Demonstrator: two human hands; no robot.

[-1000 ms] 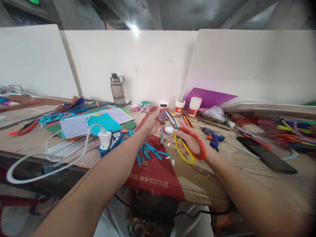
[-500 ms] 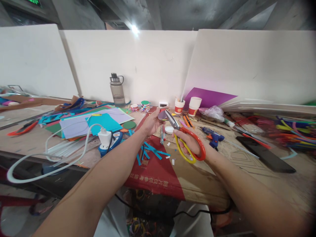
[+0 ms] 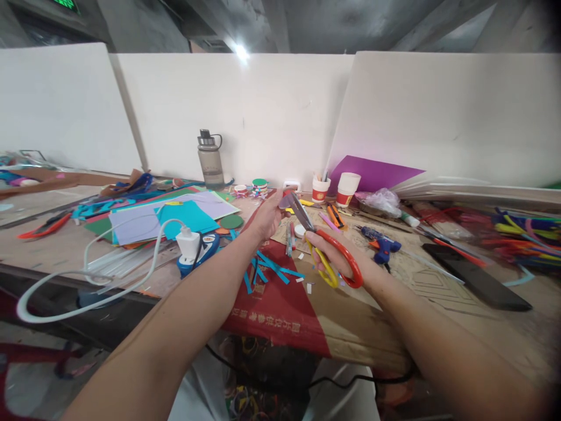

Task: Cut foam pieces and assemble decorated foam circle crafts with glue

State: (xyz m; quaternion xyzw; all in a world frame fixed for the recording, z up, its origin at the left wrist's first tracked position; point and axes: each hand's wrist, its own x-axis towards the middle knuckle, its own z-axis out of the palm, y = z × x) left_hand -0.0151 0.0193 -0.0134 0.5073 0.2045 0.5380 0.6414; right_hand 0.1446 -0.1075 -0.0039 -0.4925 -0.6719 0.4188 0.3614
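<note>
Gripping scissors [image 3: 303,213] in right hand [image 3: 336,254], pinching lilac paper [image 3: 286,202] in left hand [image 3: 268,222]; with blue strips [image 3: 275,268] left of scissors, glue gun [image 3: 385,248] right, paper cups [image 3: 321,190] behind.

White panels [image 3: 232,111] stand behind the table [image 3: 35,254], under a grey ceiling [image 3: 324,29] and bright light [image 3: 241,52].

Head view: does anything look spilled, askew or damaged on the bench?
Only clutter stands out: blue strips lie crisscrossed and white scraps scattered on the cardboard, like loose offcuts. The scissors in the right hand show no visible damage.
</note>
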